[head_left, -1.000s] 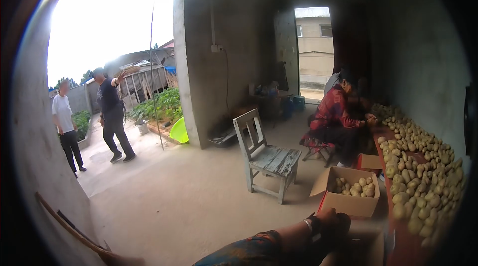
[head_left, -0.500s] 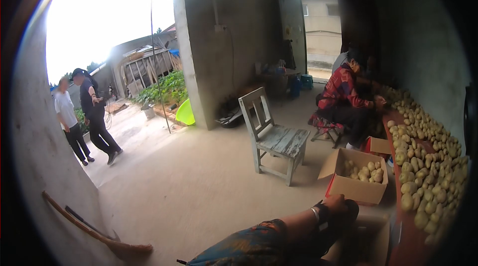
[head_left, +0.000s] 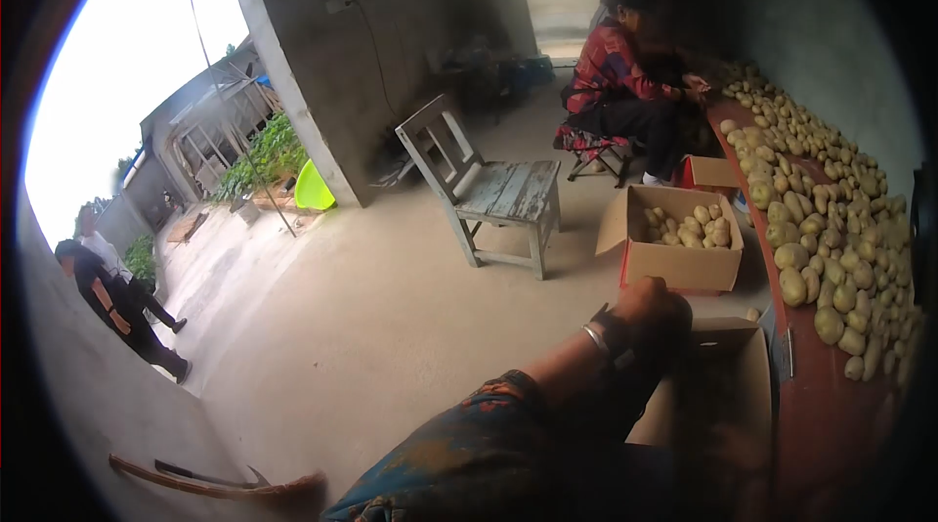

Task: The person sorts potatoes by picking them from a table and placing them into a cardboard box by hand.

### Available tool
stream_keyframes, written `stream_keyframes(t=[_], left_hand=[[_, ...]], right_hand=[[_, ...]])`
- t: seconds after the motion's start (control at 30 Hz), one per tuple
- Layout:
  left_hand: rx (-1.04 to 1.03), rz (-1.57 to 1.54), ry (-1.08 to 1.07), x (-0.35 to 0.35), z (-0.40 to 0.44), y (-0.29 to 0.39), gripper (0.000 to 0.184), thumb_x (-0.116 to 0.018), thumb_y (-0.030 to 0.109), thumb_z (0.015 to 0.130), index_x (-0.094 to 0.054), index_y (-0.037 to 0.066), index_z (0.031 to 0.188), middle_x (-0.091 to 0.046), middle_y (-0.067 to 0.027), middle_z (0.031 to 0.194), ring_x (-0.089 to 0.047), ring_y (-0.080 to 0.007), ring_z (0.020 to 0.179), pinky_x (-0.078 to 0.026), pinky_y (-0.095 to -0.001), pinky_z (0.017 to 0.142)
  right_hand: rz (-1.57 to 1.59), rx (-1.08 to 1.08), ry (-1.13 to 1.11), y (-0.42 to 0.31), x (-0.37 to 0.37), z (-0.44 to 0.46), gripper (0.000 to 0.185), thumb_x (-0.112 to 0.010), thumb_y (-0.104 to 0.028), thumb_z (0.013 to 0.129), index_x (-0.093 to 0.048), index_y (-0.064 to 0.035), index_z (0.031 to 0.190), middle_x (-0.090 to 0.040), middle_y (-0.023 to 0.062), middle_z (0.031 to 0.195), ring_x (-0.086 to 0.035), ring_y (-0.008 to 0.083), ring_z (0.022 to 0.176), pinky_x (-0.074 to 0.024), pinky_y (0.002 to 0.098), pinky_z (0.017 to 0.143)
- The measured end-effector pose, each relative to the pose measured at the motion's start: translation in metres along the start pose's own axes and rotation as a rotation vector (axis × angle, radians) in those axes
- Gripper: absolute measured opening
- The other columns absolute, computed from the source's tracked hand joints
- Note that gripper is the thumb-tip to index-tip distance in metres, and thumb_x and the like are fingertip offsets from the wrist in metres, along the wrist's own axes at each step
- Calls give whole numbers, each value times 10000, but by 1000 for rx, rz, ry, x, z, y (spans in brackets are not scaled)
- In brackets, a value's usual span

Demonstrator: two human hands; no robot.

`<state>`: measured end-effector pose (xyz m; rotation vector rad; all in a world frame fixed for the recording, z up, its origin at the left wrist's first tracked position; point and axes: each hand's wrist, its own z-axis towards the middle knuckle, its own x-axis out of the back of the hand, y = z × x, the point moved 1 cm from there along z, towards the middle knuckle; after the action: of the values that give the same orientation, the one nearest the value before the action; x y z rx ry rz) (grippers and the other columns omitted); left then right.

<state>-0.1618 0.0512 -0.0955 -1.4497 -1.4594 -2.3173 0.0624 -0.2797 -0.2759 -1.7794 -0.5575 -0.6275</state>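
My left hand (head_left: pixel 645 303) lies on my dark-clad knee, its fingers hidden from view. A silver bangle (head_left: pixel 594 337) and a dark band circle that wrist, below a patterned blue sleeve (head_left: pixel 440 454). Close beside the knee stands an open cardboard box (head_left: pixel 728 334) with a shadowy inside. Low in that box is a dim, skin-toned blur, apparently my right hand (head_left: pixel 738 446); its fingers are smeared. Many potatoes (head_left: pixel 845 273) are spread over a reddish-brown board (head_left: pixel 813 351) to the right. Another cardboard box (head_left: pixel 681 266), just beyond my left hand, contains several potatoes.
A worn wooden chair (head_left: pixel 503 192) stands on the concrete floor. Beyond the boxes, a person in a red patterned top (head_left: pixel 614 63) sits on a folding stool, hands at the potatoes. Two people are outside at left. A wooden-handled tool (head_left: pixel 195 485) lies by the left wall.
The view has tilted down and turned right, showing more of the near box. The two people outside have shifted, and one now bends forward. My left hand stays on the knee.
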Motion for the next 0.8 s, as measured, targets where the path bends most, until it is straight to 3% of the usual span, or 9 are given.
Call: stream_keyframes(t=[0.03, 0.07, 0.1, 0.17, 0.27, 0.47, 0.6, 0.67, 0.8], left_hand=[[-173, -54, -19, 9, -1, 14, 259, -694, 250, 685, -638, 27, 805, -641, -126, 784, -621, -240, 722, -483, -348, 658], [-328, -304, -25, 7, 0, 18, 188, -683, 177, 724, -638, 21, 817, -628, -61, 751, -591, -171, 699, -473, -319, 647], [-287, -432, -80, 18, -7, 46, 153, -685, 131, 742, -636, 17, 831, -607, -17, 737, -551, -110, 715, -458, -282, 668], [-327, -549, -188, 37, -18, 95, 81, -669, 89, 780, -637, 41, 836, -610, 10, 770, -532, -73, 760, -422, -230, 732], [-432, -785, -244, 56, -47, 158, 59, -669, 51, 778, -645, 31, 829, -613, 16, 790, -531, -65, 789, -410, -231, 761], [-909, -752, -431, 43, -61, 209, 128, -703, -23, 704, -643, -4, 815, -633, -40, 832, -570, -118, 804, -439, -250, 773], [-739, -582, -430, -6, -37, 210, 84, -684, 31, 764, -630, 6, 823, -624, -18, 812, -555, -76, 766, -444, -218, 704], [-377, -703, -663, -32, -19, 207, 102, -642, 60, 822, -622, -4, 898, -615, -11, 846, -551, -73, 759, -446, -216, 703], [-339, -680, -771, -88, 20, 209, 134, -618, 79, 849, -610, -11, 948, -622, -14, 862, -556, -58, 744, -457, -203, 676]], right_hand=[[-142, -35, -48, -96, 29, -17, 583, -702, -436, 726, -555, -29, 1117, -564, 179, 1102, -543, 325, 1018, -441, 393, 873], [-73, 112, -42, -68, 26, -21, 518, -671, -335, 792, -516, -47, 1194, -536, 155, 1171, -518, 267, 1094, -432, 362, 918], [-316, 67, 4, -79, 23, -19, 502, -687, -344, 771, -550, -46, 1150, -568, 168, 1118, -539, 298, 1060, -426, 364, 920], [-344, 4, -61, -82, 23, -10, 558, -701, -403, 716, -557, -44, 1118, -607, 180, 1031, -572, 352, 970, -455, 399, 843], [-334, -37, -65, -89, 24, -13, 536, -687, -391, 704, -567, -50, 1099, -600, 168, 1049, -566, 330, 990, -454, 415, 835], [-308, -80, 8, -117, 36, -33, 441, -684, -364, 708, -577, -41, 989, -610, 160, 935, -582, 326, 933, -465, 424, 788], [-368, -140, -4, -129, 42, -38, 411, -686, -354, 708, -579, -33, 942, -614, 146, 893, -590, 327, 899, -476, 429, 748], [-410, -188, -3, -132, 44, -42, 408, -689, -347, 706, -581, -32, 941, -615, 144, 887, -593, 324, 891, -479, 429, 739], [-371, -207, 13, -135, 49, -56, 388, -667, -343, 727, -590, -52, 973, -559, 179, 1003, -589, 344, 874, -482, 437, 742]])
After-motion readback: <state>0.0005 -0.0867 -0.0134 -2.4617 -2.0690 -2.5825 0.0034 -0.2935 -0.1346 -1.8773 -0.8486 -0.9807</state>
